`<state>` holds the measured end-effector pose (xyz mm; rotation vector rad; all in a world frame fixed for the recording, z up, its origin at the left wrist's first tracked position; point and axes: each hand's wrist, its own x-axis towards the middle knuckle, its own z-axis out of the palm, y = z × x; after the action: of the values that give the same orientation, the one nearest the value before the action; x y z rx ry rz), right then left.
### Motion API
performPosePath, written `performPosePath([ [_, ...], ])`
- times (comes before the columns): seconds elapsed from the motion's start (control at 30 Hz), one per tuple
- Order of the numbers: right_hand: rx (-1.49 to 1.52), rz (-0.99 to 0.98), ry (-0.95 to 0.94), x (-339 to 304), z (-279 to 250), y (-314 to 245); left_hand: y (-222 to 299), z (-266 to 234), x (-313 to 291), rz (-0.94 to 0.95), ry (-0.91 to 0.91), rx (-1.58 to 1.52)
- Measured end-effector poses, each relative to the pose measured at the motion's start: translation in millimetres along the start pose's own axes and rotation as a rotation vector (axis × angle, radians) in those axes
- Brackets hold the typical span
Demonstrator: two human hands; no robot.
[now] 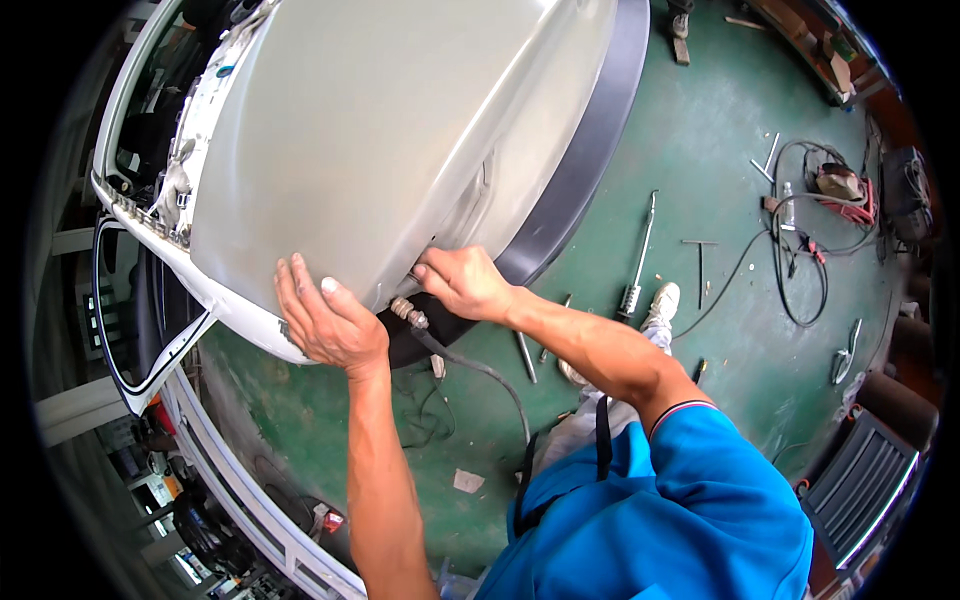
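A large grey-beige car panel [350,110] with a smooth, matt surface fills the upper middle. My left hand [330,318] lies on its near corner, fingers spread and pressed to the surface. My right hand [462,282] is closed at the recess below the panel's edge, thumb and fingers pinched together; what they grip, if anything, is hidden. Between the two hands a dark cable [480,370] with a tan and metal plug end [408,312] hangs out beside the bodywork. A dark grey lower trim [570,190] curves along the car's right side.
A white-framed car door window [125,385] juts out at the left. On the green floor lie a long metal tool [640,265], a T-handle wrench [701,270], coiled cables [790,270] and a paper scrap [468,481]. A slatted dark seat or rack [860,490] stands at right.
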<state>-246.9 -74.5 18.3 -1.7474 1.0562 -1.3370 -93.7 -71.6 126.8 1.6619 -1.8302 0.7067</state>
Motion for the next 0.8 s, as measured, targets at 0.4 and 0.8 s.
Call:
performPosePath([
  [0.4,-0.103,-0.044,-0.160,7.6,-20.9,-5.2,-3.1,0.8,-5.1,0.025,0.003,-0.043],
  [0.8,-0.421,-0.156,0.002,3.2,-2.5,-17.9,-11.3,-1.4,-4.9,0.011,0.069,0.017],
])
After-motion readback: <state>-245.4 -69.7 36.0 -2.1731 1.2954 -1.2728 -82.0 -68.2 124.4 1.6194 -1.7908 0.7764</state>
